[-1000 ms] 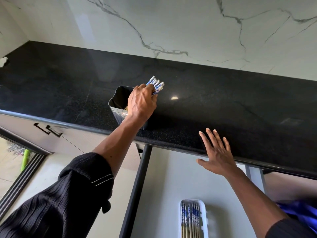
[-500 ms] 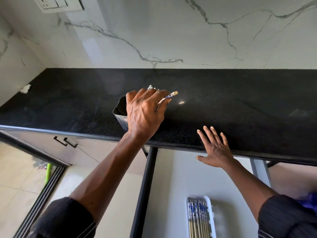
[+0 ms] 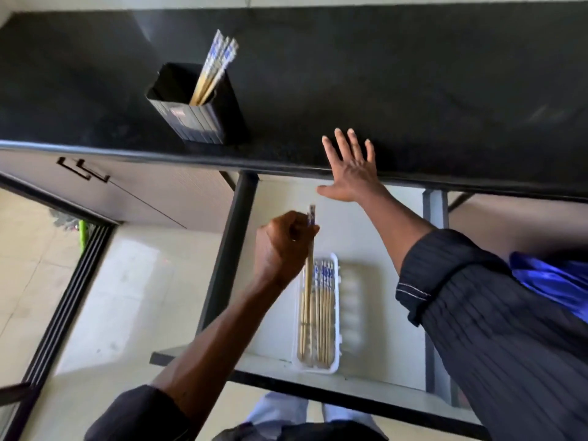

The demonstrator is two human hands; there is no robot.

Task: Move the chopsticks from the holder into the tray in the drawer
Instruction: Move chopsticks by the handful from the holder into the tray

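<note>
A black stone countertop (image 3: 413, 74) spans the upper half of the frame. At left, below its edge, pale cabinet fronts (image 3: 152, 189) carry two dark handles (image 3: 84, 169). Cream floor tiles (image 3: 28, 265) fill the lower left, crossed by a dark sliding-door track (image 3: 66, 300). A green object (image 3: 83, 229) lies beside the track.

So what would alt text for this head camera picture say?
A person's left hand holds chopsticks over a white tray of chopsticks in an open drawer. The right hand rests open on the black counter edge, where a black holder keeps more.
</note>
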